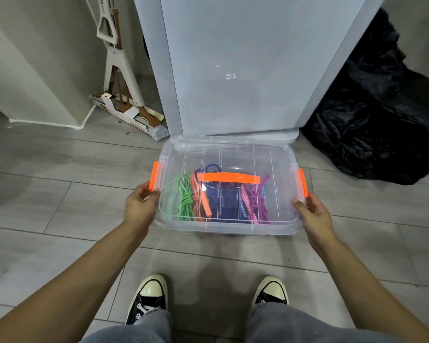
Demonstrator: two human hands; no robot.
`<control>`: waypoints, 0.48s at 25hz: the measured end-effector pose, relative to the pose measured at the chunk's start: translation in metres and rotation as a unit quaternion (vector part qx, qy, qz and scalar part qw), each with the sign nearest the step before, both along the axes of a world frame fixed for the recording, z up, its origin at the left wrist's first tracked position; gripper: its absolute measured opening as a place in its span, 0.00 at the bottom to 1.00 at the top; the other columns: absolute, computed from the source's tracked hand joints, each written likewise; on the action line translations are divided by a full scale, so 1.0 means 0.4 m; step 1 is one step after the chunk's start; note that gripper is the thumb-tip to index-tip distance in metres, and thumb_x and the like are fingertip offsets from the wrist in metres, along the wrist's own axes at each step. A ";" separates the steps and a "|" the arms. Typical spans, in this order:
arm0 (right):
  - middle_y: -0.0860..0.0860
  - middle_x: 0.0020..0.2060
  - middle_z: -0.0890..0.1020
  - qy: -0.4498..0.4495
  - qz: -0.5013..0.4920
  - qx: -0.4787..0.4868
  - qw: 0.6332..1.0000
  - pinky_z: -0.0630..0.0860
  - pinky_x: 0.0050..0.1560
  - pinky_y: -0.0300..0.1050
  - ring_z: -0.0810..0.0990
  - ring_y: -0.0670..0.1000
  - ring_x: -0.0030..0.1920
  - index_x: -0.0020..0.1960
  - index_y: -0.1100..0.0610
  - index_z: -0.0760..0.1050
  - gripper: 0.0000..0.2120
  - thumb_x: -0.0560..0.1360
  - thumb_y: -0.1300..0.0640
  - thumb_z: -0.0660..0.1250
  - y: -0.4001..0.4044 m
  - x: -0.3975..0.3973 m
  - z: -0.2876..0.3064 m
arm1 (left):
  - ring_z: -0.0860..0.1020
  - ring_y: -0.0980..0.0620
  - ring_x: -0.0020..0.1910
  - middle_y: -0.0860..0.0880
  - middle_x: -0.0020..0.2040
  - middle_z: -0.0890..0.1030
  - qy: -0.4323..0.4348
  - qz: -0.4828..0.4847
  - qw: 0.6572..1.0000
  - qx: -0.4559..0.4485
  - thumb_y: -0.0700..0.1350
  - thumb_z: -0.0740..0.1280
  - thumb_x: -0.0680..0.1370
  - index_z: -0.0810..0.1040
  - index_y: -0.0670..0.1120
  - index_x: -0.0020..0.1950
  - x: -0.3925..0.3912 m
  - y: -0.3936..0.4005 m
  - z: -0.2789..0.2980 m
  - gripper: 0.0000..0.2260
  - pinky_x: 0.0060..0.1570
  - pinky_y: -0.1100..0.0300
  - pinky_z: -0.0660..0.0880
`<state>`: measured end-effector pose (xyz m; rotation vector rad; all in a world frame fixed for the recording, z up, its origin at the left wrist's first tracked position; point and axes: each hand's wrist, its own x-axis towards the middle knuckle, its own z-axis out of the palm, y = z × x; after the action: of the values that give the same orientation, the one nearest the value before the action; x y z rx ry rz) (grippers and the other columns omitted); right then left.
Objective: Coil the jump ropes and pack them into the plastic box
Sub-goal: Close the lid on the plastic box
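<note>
**Head view: lidded box of ropes held at both ends**

Head camera looks down on a clear plastic box [229,226] sitting on the grey floor [60,199], its clear lid [233,154] on top with an orange carry handle [229,179] across the middle. Through the ribbed lid the jump ropes [218,201] blur together: a green bundle at the left, orange next to it, dark blue in the middle, purple at the right. How neatly each is coiled is hard to judge through the plastic, and the grips cannot be told apart from the cords.

The left hand [140,206] sits at the box's left end, fingers curled around the lower part of the orange left latch [154,177]. The right hand [311,212] is at the opposite end, thumb along the box's side and fingers curled at the foot of the orange right latch [303,183]; whether that latch is snapped down cannot be made out. The box lies squarely between the two hands, ahead of a pair of black sneakers [149,298].

Behind it stands a white appliance [245,70], its top cut off by the frame. A black plastic bag [372,115] slumps at the right, partly out of view.
</note>
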<state>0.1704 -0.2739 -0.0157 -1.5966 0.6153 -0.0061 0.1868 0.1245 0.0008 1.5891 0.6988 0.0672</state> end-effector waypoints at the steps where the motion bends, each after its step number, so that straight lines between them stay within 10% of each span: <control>1: 0.51 0.56 0.84 -0.008 0.008 -0.028 1.000 0.80 0.48 0.39 0.83 0.50 0.53 0.70 0.52 0.75 0.20 0.79 0.61 0.69 0.007 -0.005 0.002 | 0.79 0.54 0.42 0.45 0.53 0.82 -0.011 -0.011 0.999 0.028 0.38 0.66 0.80 0.77 0.43 0.66 -0.004 -0.008 0.004 0.14 0.41 0.66 0.74; 9: 0.52 0.53 0.81 -0.048 0.073 -0.197 0.976 0.75 0.41 0.26 0.81 0.48 0.49 0.68 0.55 0.74 0.15 0.82 0.58 0.64 0.029 -0.012 0.024 | 0.82 0.46 0.48 0.49 0.51 0.83 -0.002 -0.081 0.977 0.195 0.44 0.63 0.81 0.77 0.49 0.67 -0.011 -0.008 0.020 0.15 0.51 0.53 0.78; 12: 0.53 0.55 0.80 -0.024 0.089 -0.277 0.956 0.76 0.50 0.40 0.80 0.54 0.54 0.66 0.52 0.73 0.14 0.82 0.53 0.62 0.030 -0.017 0.035 | 0.80 0.42 0.52 0.46 0.55 0.81 0.030 -0.133 0.952 0.274 0.46 0.61 0.82 0.75 0.47 0.69 -0.003 0.000 0.036 0.16 0.53 0.52 0.75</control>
<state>0.1635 -0.2619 -0.0017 -2.1855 0.4482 -0.0910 0.1857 0.1246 0.0151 2.2154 0.5296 0.0138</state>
